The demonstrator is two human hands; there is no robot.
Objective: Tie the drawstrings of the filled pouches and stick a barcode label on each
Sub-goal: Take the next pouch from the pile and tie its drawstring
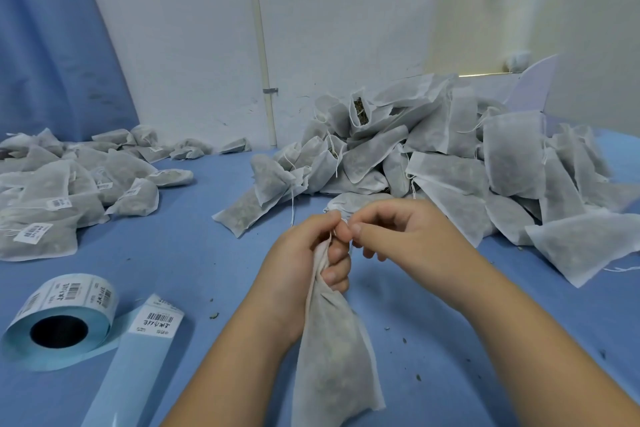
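Blue-covered desk (194,274) against a white wall (180,45), blue curtain (52,45) at the far left. Just above the desk, mid-scene: one filled pouch (332,364), gathered neck clamped in the left grip (304,253), body hanging below it toward the camera. Right grip (398,229) touching the left at the top, fingertips pinched on the thin white drawstring (331,236). Probably mid-knot; tight or not, impossible to tell. No label on the visible side.

Likely light, soft and limp: thin non-woven fabric, loose dried filling, apt to sag and shift. Best taken by the bunched neck, not the body. Gentle on the string, probably quick to slip through the fingers.

Beyond and right of the grips, a heap of untied pouches (450,166), one open pouch (360,111) gaping on brownish dried plant bits. Far left of the grips, finished pouches (52,218) carrying barcode stickers. Nearer on the left, a label roll (65,308) and a backing strip (138,357) bearing one barcode label (156,321).
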